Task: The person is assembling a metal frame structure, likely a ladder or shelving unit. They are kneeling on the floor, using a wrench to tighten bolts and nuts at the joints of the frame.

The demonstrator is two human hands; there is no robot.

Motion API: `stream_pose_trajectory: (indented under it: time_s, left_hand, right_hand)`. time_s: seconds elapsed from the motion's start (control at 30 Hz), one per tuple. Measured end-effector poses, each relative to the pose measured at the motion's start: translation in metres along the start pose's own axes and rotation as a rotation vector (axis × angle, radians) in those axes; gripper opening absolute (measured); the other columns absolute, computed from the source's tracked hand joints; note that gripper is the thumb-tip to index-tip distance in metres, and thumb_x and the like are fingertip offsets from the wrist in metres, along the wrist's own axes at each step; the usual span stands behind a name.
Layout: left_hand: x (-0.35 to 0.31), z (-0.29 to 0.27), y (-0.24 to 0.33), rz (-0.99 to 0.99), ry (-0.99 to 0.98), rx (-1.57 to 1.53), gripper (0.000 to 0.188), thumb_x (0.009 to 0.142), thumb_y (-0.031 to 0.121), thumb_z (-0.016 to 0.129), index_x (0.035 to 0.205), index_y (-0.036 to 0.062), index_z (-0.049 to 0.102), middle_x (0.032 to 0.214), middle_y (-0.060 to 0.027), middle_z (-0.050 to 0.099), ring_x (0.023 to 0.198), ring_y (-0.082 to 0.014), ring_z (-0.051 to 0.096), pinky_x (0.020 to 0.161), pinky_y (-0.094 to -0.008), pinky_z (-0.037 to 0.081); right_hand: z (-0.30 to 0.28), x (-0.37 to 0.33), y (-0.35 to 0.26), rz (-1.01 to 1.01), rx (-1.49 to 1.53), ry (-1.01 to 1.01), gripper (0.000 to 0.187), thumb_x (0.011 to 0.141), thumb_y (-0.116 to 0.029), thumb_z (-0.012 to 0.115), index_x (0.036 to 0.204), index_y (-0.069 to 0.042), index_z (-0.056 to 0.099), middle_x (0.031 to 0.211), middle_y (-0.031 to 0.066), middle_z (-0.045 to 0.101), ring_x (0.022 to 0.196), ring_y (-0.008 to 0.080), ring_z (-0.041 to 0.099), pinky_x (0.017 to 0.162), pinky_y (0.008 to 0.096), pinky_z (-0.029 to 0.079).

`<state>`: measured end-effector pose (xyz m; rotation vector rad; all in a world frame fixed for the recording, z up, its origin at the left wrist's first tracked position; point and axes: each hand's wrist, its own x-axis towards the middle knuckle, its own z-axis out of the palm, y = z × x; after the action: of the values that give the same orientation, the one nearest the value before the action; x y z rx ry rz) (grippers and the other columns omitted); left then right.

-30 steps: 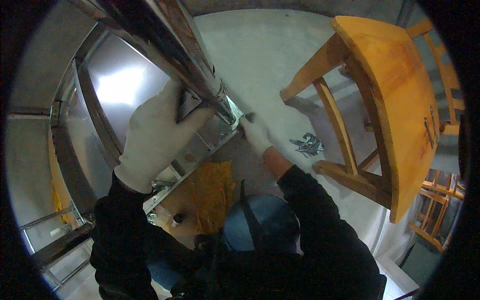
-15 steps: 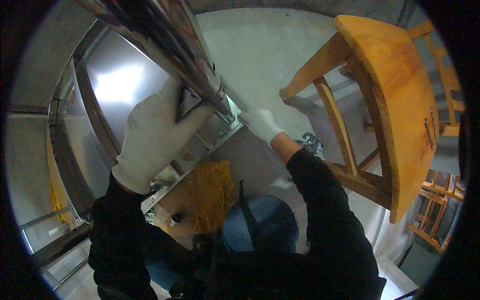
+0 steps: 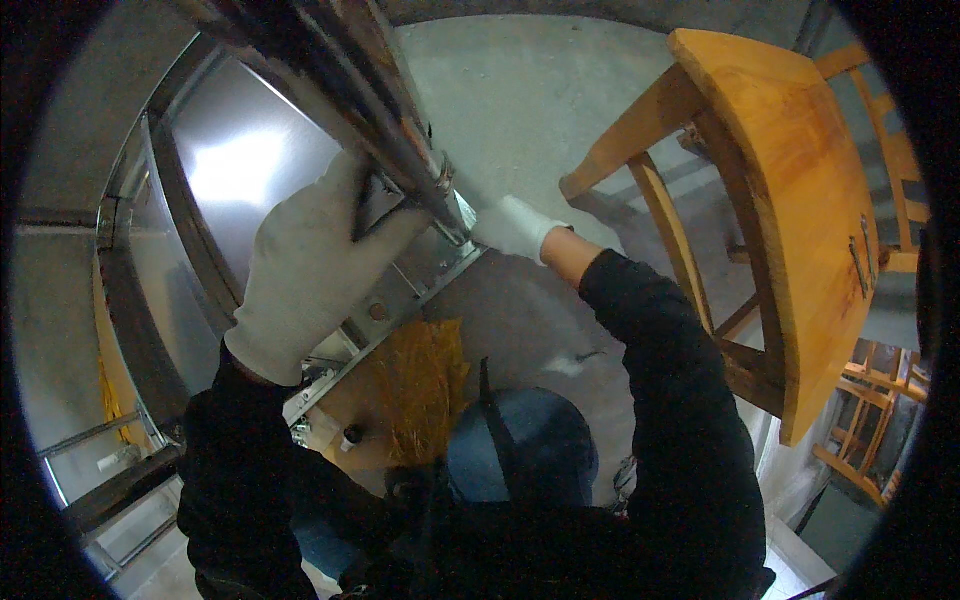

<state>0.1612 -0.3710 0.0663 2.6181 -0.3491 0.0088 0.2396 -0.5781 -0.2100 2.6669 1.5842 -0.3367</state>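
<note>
Our left hand [image 3: 295, 270] rests against the left side of the metal post [image 3: 385, 110], its fingertips hidden, so we cannot tell whether they grip it. Our right hand [image 3: 518, 230] is just right of the post's near end, fingers curled; we cannot tell whether they hold anything. Around us, a shiny panel [image 3: 280, 120] stands left, a wooden chair [image 3: 815, 210] right, on grey floor [image 3: 510, 100].

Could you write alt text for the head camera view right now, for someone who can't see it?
A person's white-gloved left grip, partly hidden, is at a dark metal bar, while the gloved right grip is beside the bar's end near mid-picture. A shiny metal panel is at left; wooden furniture stands at right.
</note>
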Motion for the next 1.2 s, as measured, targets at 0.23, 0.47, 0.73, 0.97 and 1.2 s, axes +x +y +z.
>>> stream_pose_trajectory:
  time_s: [0.23, 0.47, 0.73, 0.97, 1.2]
  left_hand:
    - [0.001, 0.000, -0.005, -0.013, -0.029, 0.006, 0.045, 0.085, 0.040, 0.065, 0.112, 0.0065, 0.053, 0.079, -0.0204, 0.064, 0.076, -0.0385, 0.064, 0.068, -0.0459, 0.049]
    - [0.000, 0.001, -0.004, -0.037, -0.039, -0.042, 0.043, 0.085, 0.039, 0.064, 0.111, 0.0067, 0.053, 0.079, -0.0198, 0.064, 0.076, -0.0376, 0.064, 0.067, -0.0459, 0.049]
    - [0.000, 0.001, -0.006, -0.050, -0.042, -0.014, 0.045, 0.084, 0.037, 0.065, 0.115, 0.0069, 0.052, 0.080, -0.0197, 0.065, 0.078, -0.0376, 0.065, 0.070, -0.0458, 0.050]
    - [-0.001, 0.002, -0.007, -0.017, 0.009, -0.025, 0.044, 0.084, 0.036, 0.065, 0.114, 0.0065, 0.052, 0.080, -0.0192, 0.064, 0.078, -0.0377, 0.065, 0.070, -0.0452, 0.050]
    - [-0.001, 0.002, -0.003, -0.006, -0.007, 0.031, 0.042, 0.084, 0.034, 0.065, 0.114, 0.0077, 0.053, 0.083, -0.0183, 0.065, 0.080, -0.0372, 0.064, 0.071, -0.0443, 0.050]
  right_hand:
    - [-0.016, 0.019, 0.004, -0.150, -0.075, -0.142, 0.012, 0.077, -0.012, 0.062, 0.081, -0.007, 0.072, 0.080, 0.0118, 0.070, 0.075, 0.0349, 0.069, 0.060, 0.0430, 0.056]
    - [-0.017, 0.021, -0.004, -0.146, -0.169, -0.183, 0.011, 0.075, -0.012, 0.064, 0.081, -0.012, 0.074, 0.080, 0.0086, 0.071, 0.074, 0.0304, 0.071, 0.057, 0.0414, 0.055]
    - [0.008, 0.010, -0.036, 0.327, 0.087, -0.107, 0.014, 0.077, -0.016, 0.066, 0.084, -0.006, 0.072, 0.081, 0.0111, 0.071, 0.075, 0.0297, 0.071, 0.059, 0.0428, 0.055]
    - [-0.006, 0.011, -0.059, 0.844, 0.526, 0.175, 0.020, 0.081, -0.017, 0.061, 0.089, 0.000, 0.068, 0.084, 0.0212, 0.068, 0.080, 0.0392, 0.067, 0.071, 0.0484, 0.053]
    - [0.051, 0.028, -0.080, 1.209, 1.079, 0.432, 0.028, 0.084, -0.018, 0.056, 0.099, 0.005, 0.064, 0.091, 0.0266, 0.066, 0.088, 0.0412, 0.065, 0.074, 0.0478, 0.050]
